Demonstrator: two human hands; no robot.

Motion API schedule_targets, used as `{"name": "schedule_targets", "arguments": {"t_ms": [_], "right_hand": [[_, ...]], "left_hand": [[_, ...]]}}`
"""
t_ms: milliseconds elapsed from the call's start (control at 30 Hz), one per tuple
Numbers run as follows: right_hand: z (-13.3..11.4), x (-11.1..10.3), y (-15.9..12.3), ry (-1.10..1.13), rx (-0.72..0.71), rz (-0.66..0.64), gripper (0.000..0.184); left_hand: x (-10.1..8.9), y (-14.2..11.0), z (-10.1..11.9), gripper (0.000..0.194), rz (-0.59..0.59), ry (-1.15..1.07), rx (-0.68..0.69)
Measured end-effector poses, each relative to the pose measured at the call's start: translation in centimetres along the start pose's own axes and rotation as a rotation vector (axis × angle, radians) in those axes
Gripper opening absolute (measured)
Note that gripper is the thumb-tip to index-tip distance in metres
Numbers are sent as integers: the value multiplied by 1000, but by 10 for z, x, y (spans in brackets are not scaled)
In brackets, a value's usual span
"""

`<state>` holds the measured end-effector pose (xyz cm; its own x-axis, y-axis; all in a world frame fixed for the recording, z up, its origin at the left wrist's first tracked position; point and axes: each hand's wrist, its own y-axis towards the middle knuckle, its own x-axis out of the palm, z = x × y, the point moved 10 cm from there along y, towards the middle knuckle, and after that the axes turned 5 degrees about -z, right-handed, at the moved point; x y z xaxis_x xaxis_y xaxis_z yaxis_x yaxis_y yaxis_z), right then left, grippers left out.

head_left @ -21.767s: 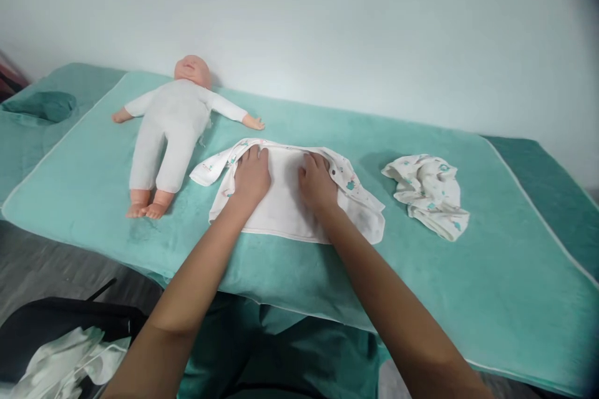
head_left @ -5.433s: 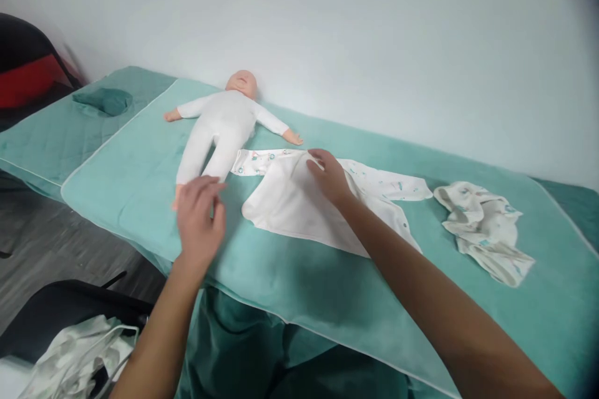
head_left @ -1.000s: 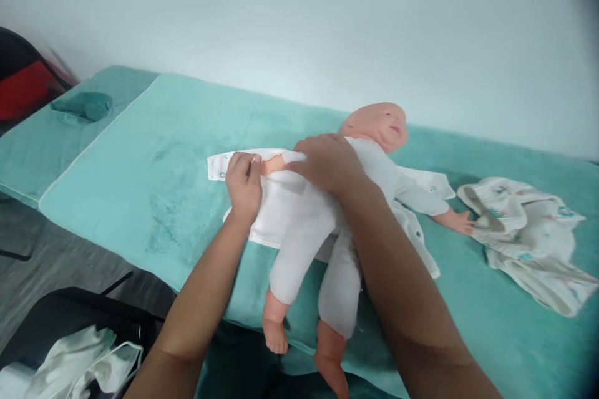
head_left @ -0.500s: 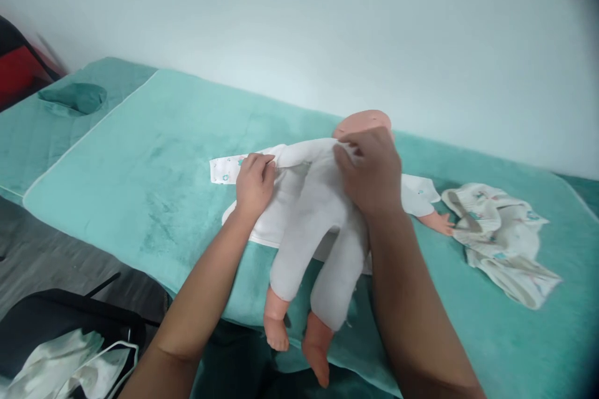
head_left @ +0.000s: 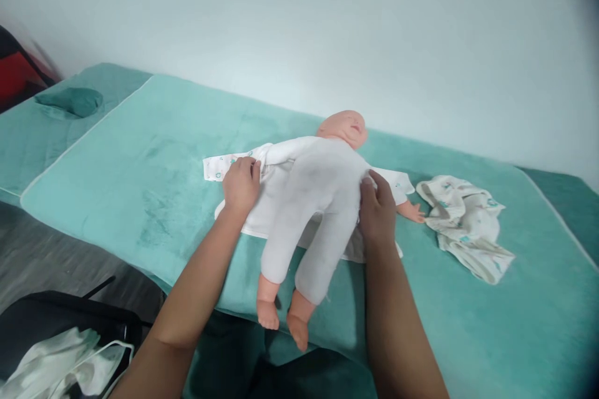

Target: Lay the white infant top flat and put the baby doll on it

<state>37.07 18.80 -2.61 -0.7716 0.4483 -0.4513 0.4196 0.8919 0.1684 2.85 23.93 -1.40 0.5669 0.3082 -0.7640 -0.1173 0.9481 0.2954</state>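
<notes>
A baby doll (head_left: 318,177) with a white cloth body lies on its back, legs pointing towards me and head turned to the right. Beneath it a white baby shirt (head_left: 259,218) is spread open, its printed sleeves out to both sides. The doll's right-hand arm comes through one sleeve, and its plastic hand shows past the cuff. My left hand (head_left: 242,186) is closed on the shirt by the left sleeve, near the end of the doll's other arm. With fingers curled, my right hand (head_left: 378,209) grips the shirt beside the doll's waist; its fingertips are partly hidden.
A crumpled printed baby garment (head_left: 468,224) lies right of the doll. The green-covered massage bed (head_left: 116,168) has a face hole (head_left: 70,101) at its left end and a wall behind. A black chair (head_left: 65,308) holding white cloth stands at lower left.
My right hand has come down from the doll's neck to the right side of its waist, uncovering the head and chest. My left hand stays by the left sleeve. The view has shifted slightly.
</notes>
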Motion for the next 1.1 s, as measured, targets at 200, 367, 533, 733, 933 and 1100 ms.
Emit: {"name": "schedule_targets", "arguments": {"t_ms": [200,367,533,733,933,1100], "right_hand": [[12,14,0,334,143,-57,75],[4,31,-7,518,202,-182,92],[-5,40,-6,484,113,-287,87],[-10,52,-11,525,52,-381,86],[-25,75,-23,585,-32,-633,95],[-23,79,-26,521,-17,-694,92]], "left_hand": [[-5,-3,5,24,42,-34,50],[-7,-4,6,23,73,-76,97],[-2,1,1,23,74,-162,55],[7,21,30,24,16,-187,68],[0,38,52,18,-36,-203,86],[-6,41,75,18,-123,-308,49]]}}
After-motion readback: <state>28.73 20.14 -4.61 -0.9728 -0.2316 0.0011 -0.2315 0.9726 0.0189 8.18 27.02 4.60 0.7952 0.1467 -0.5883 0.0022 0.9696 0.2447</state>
